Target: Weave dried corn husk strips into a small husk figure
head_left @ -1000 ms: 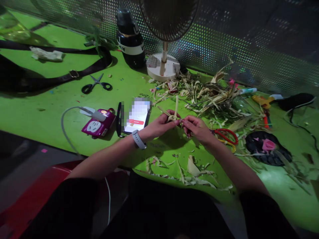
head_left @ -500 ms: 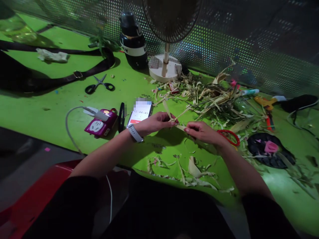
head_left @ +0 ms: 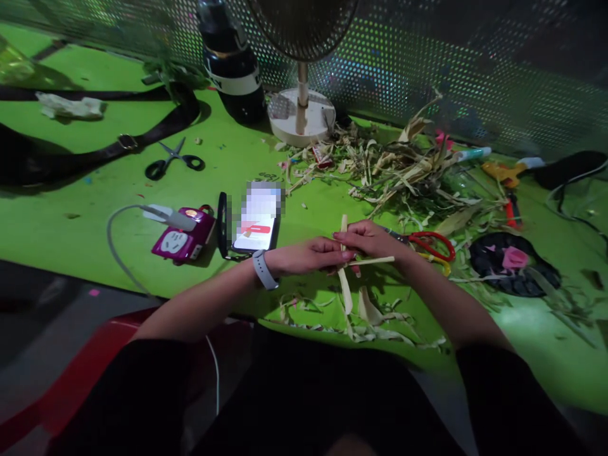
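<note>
Pale husk strips (head_left: pixel 345 292) cross between my hands above the green table. One long strip runs up and down through the fingers, and a narrower one sticks out to the right. My left hand (head_left: pixel 316 254), with a grey watch band (head_left: pixel 265 271) on its wrist, pinches the strips where they cross. From the right, my right hand (head_left: pixel 363 238) grips the upper part, its fingertips touching those of the left. The crossing itself is partly hidden by the fingers. Below the hands lie husk scraps (head_left: pixel 368 308) near the table's front edge.
A heap of dry husks (head_left: pixel 403 171) lies behind the hands. Scissors with red handles (head_left: pixel 432 244) are by my right wrist. To the left are a phone (head_left: pixel 256 218), a purple power socket (head_left: pixel 183 234) and black scissors (head_left: pixel 175 159). A fan (head_left: pixel 303 117) and black bottle (head_left: pixel 235 82) stand behind.
My hands have come together, the right one moving left to the left hand's fingertips. The strips have turned, the long one now pointing toward me. The view has shifted slightly.
</note>
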Demonstrator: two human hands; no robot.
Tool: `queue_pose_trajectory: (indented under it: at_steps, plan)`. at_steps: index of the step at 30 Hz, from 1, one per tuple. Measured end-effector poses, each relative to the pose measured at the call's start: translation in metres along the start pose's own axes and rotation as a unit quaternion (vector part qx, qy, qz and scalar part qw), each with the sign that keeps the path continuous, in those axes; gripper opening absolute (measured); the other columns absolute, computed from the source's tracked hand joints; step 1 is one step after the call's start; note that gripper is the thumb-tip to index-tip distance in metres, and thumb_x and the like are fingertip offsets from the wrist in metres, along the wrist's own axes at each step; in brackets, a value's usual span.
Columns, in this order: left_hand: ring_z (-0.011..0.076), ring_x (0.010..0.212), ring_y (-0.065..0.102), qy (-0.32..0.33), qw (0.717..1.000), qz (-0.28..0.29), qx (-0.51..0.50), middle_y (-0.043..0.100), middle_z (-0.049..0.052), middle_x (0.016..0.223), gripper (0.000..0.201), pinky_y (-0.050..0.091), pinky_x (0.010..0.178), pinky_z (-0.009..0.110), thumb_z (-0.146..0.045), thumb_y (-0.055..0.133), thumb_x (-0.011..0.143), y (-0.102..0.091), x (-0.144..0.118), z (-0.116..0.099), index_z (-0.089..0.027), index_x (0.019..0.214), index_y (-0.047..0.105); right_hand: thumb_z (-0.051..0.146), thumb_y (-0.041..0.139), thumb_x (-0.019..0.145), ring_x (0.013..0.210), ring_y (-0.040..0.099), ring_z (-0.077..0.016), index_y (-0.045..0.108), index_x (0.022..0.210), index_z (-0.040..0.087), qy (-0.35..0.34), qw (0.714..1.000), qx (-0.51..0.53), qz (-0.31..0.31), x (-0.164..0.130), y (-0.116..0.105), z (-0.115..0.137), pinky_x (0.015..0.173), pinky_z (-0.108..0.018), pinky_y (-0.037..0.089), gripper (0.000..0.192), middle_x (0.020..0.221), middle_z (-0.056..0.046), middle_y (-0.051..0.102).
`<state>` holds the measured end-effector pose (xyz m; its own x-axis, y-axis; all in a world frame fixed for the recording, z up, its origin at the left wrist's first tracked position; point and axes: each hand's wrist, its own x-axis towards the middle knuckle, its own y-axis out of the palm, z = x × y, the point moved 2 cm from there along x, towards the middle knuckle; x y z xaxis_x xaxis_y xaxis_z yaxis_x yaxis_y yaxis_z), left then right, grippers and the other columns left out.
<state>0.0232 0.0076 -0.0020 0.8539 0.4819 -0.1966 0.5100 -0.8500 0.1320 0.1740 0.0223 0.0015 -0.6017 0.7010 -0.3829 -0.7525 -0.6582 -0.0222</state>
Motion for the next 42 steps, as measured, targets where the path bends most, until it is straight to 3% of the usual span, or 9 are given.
queue_pose_trajectory:
  at_steps: [4,7,13,16,20,24,30,36,42]
  plan:
    - [0.0066,0.051,0.034,-0.002,1.0,0.015,-0.022,0.04,-0.004,0.057,0.039,0.027,0.049,0.021,-0.045,0.047,0.089,0.006,0.0,0.005,-0.013,0.085,0.068,0.061,0.058,0.075,0.04,0.03,-0.0048,0.044,0.05,0.018,-0.082,0.988,-0.063,-0.117,0.001,0.002,-0.002,0.04,-0.021,0.023,0.052,0.044,0.007,0.037]
    - [0.0063,0.052,0.036,-0.002,0.999,0.022,-0.048,0.044,-0.003,0.057,0.038,0.029,0.05,0.021,-0.047,0.052,0.086,0.011,0.001,0.009,-0.013,0.077,0.065,0.066,0.055,0.075,0.044,0.031,-0.0055,0.044,0.05,0.018,-0.111,0.978,-0.096,-0.146,0.003,0.0,-0.003,0.043,-0.022,0.024,0.055,0.047,0.006,0.036]
    - [0.0051,0.051,0.046,-0.007,0.984,-0.122,-0.133,0.054,-0.003,0.059,0.039,0.036,0.052,0.019,-0.05,0.054,0.084,0.002,0.007,0.019,-0.013,0.072,0.059,0.075,0.029,0.082,0.048,0.043,-0.0102,0.054,0.056,0.018,-0.082,0.988,-0.111,-0.065,-0.006,-0.024,0.006,0.049,-0.025,0.033,0.068,0.049,0.001,0.047]
    - [0.0059,0.051,0.05,0.016,0.97,-0.151,-0.191,0.058,-0.001,0.059,0.039,0.038,0.052,0.019,-0.051,0.054,0.084,-0.004,0.01,0.021,-0.014,0.077,0.059,0.07,0.044,0.08,0.049,0.043,-0.0093,0.053,0.057,0.017,-0.038,0.988,-0.151,-0.015,-0.012,-0.034,0.007,0.047,-0.023,0.03,0.058,0.052,0.002,0.048]
    - [0.0062,0.048,0.051,0.039,0.948,-0.161,-0.272,0.061,-0.001,0.056,0.031,0.037,0.048,0.018,-0.043,0.057,0.085,-0.006,0.01,0.021,-0.014,0.096,0.062,0.06,0.055,0.08,0.045,0.033,-0.006,0.047,0.053,0.017,-0.063,0.978,-0.185,-0.078,-0.014,-0.036,0.007,0.045,-0.022,0.023,0.052,0.048,0.006,0.039]
    - [0.0077,0.047,0.055,0.042,0.944,-0.143,-0.294,0.061,-0.002,0.054,0.037,0.035,0.045,0.018,-0.036,0.061,0.083,-0.006,0.008,0.021,-0.016,0.114,0.059,0.059,0.061,0.076,0.044,0.034,-0.0057,0.049,0.054,0.017,-0.063,0.98,-0.148,-0.114,-0.012,-0.034,0.007,0.044,-0.022,0.023,0.048,0.046,0.006,0.041]
    - [0.004,0.041,0.049,-0.013,0.97,-0.076,-0.231,0.062,-0.001,0.054,0.03,0.031,0.041,0.016,-0.041,0.062,0.082,-0.003,0.007,0.021,-0.013,0.091,0.064,0.057,0.07,0.067,0.039,0.032,-0.0056,0.049,0.053,0.018,-0.082,0.975,-0.088,-0.187,-0.013,-0.029,0.011,0.041,-0.022,0.021,0.047,0.04,0.007,0.04]
    - [0.0029,0.038,0.043,0.012,0.971,-0.118,-0.209,0.051,-0.007,0.045,0.025,0.031,0.04,0.014,-0.041,0.062,0.082,-0.001,0.005,0.017,-0.015,0.083,0.06,0.054,0.069,0.071,0.037,0.032,-0.0056,0.052,0.057,0.019,-0.137,0.95,-0.042,-0.279,-0.01,-0.025,0.007,0.039,-0.022,0.024,0.042,0.041,0.007,0.041]
    - [0.006,0.044,0.056,0.062,0.939,-0.184,-0.285,0.064,-0.002,0.054,0.027,0.043,0.047,0.016,-0.04,0.068,0.077,-0.001,0.01,0.02,-0.015,0.08,0.059,0.054,0.065,0.074,0.039,0.039,-0.0071,0.053,0.06,0.019,-0.123,0.95,0.051,-0.281,-0.003,-0.041,-0.001,0.04,-0.022,0.029,0.04,0.045,0.005,0.045]
